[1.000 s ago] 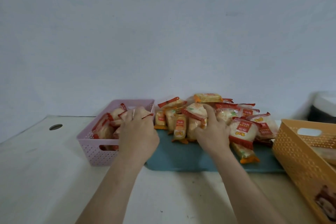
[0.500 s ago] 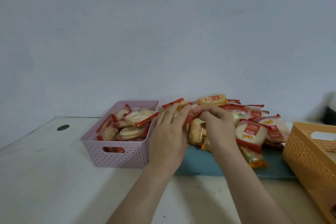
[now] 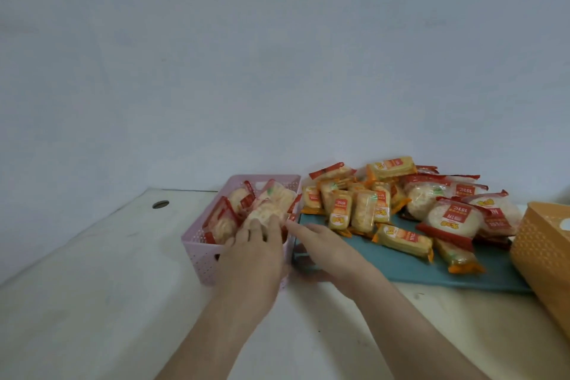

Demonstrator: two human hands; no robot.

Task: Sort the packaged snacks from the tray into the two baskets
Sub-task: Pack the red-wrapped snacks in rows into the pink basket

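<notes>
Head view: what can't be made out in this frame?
Head view only.
The orange basket: cut by the right edge, contents hidden by its wall.
The left hand: blur hides whether its fingers grip the round pack.
The snack packs: print too small to read.

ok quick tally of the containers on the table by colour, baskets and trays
pink basket: 1
orange basket: 1
teal tray: 1
total: 3
</notes>
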